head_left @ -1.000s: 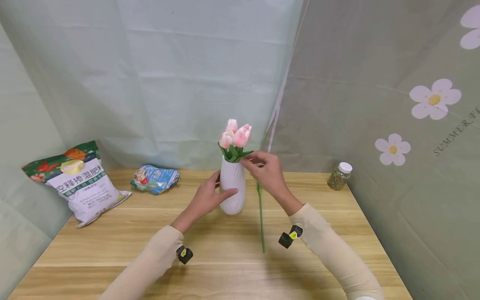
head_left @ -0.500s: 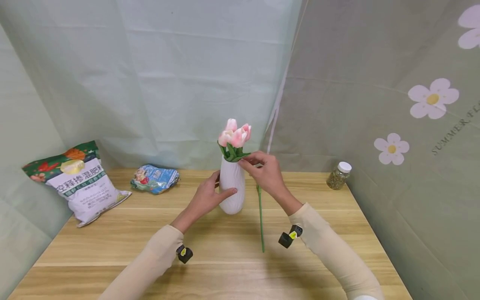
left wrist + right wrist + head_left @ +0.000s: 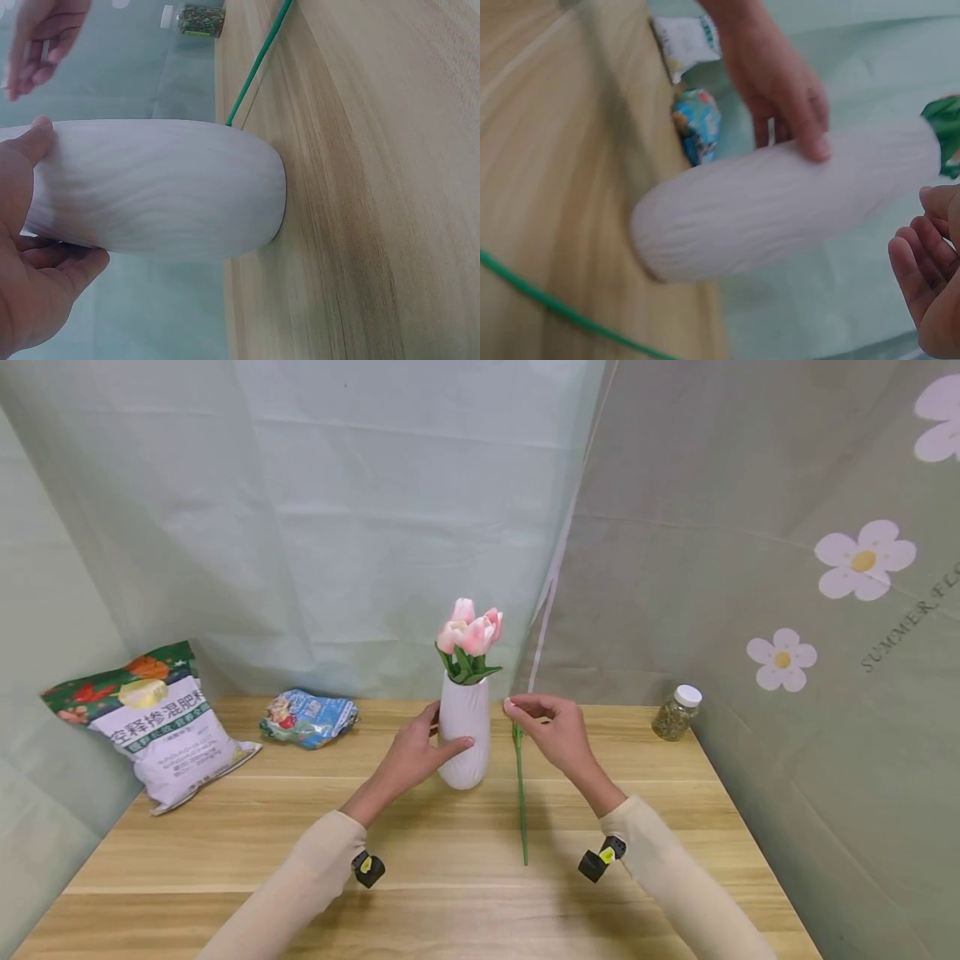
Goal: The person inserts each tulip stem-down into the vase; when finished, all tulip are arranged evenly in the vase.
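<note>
A white ribbed vase (image 3: 467, 710) stands upright on the wooden table, with several pink tulips (image 3: 471, 631) and green leaves at its mouth. My left hand (image 3: 412, 752) grips the vase's side, thumb in front and fingers round the back; the left wrist view also shows this hand (image 3: 37, 277). To the right of the vase, my right hand (image 3: 555, 731) is apart from it, above the table. Its fingers are loosely bent and hold nothing in the right wrist view. Below that hand lies a green flower stem (image 3: 522, 802), its top end hidden behind the fingers.
At the left stands a white and green printed bag (image 3: 172, 735). A crumpled blue packet (image 3: 311, 718) lies at the back left. Near the back right is a small white-lidded jar (image 3: 677, 713) with dark bits inside. Fabric walls (image 3: 390, 543) stand behind and beside the table.
My right hand has let go of the leaves at the vase's mouth and moved right and down. The tulip heads turned slightly earlier. My left hand and the vase have stayed in place.
</note>
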`<state>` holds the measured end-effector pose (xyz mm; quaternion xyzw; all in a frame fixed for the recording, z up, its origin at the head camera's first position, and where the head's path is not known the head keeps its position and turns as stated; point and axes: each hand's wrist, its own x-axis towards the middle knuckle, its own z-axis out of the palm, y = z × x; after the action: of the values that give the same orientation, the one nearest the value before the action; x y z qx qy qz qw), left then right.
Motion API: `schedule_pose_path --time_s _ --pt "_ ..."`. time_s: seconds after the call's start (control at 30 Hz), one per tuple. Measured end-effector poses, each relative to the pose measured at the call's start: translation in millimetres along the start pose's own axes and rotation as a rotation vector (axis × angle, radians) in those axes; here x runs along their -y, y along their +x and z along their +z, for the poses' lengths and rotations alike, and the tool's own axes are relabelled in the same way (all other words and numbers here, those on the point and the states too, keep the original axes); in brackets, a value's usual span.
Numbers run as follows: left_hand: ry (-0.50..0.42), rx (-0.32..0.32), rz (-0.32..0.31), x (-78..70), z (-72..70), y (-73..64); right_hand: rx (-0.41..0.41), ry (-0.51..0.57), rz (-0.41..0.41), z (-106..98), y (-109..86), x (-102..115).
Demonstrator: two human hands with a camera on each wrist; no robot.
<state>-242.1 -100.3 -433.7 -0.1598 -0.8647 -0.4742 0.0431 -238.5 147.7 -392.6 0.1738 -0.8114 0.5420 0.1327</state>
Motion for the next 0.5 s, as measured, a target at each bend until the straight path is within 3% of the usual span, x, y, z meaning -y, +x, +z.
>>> schedule_pose_path --time_s 0.5 --pt "0.01 0.008 -0.004 0.8 0.0 0.6 -0.009 -0.042 0.206 4.6 -23.0 -58.8"
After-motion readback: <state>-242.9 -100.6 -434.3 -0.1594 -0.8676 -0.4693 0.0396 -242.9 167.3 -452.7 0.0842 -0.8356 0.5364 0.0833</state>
